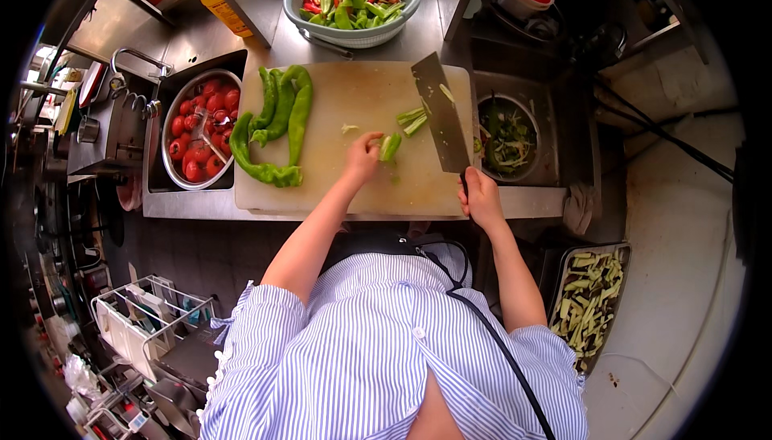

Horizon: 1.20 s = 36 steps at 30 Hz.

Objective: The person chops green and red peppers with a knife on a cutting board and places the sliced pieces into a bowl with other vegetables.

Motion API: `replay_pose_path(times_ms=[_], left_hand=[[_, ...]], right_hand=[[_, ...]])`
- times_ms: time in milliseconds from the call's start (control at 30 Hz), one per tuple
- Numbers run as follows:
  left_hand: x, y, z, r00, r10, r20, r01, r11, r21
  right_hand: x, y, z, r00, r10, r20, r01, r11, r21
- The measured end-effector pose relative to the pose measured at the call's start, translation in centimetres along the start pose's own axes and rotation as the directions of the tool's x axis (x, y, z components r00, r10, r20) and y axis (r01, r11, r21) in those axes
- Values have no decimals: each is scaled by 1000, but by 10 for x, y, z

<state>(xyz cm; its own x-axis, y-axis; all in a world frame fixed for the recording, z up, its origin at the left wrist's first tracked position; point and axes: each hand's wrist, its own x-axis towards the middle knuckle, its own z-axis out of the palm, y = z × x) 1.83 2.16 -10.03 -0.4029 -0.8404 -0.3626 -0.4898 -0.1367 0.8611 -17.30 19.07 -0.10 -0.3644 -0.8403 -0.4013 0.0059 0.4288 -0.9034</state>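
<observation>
My right hand (482, 198) grips the dark handle of a Chinese cleaver (440, 114). Bits of pepper cling to its broad blade, which is held over the right side of a white plastic cutting board (356, 90). My left hand (363, 157) is over the middle of the board, fingers curled at the left end of a short green pepper piece (391, 147); whether they pinch it is unclear. Two cut pepper strips (412, 120) lie beside the blade. Several whole long green peppers (283, 108) rest on the board's left side.
Behind the board stands a grey plastic basket (356, 36) of cut green and red peppers. At left, a steel bowl (170, 159) of tomatoes sits in a sink. The right sink (549, 90) holds a bowl (534, 153) of scraps. A tray (624, 253) of cut eggplant is low at right.
</observation>
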Motion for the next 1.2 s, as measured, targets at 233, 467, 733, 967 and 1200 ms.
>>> replay_pose_path(times_ms=[233,467,733,967,1200], left_hand=[[7,-15,1,871,228,-435,-210,974,90],[3,13,-7,962,-178,-207,89,921,-380],[-14,45,23,991,81,-104,-19,866,499],[-8,48,20,939,322,-118,-239,862,447],[27,74,63,866,499,23,-343,559,755]], right_hand=[[-12,25,-14,995,57,-84,-54,998,38],[-11,47,-13,990,-20,-141,5,994,-108],[-8,67,-8,953,-181,-243,101,946,-308],[-15,61,-5,942,-201,-269,119,949,-292],[-13,71,-7,938,-124,-324,59,977,-206]])
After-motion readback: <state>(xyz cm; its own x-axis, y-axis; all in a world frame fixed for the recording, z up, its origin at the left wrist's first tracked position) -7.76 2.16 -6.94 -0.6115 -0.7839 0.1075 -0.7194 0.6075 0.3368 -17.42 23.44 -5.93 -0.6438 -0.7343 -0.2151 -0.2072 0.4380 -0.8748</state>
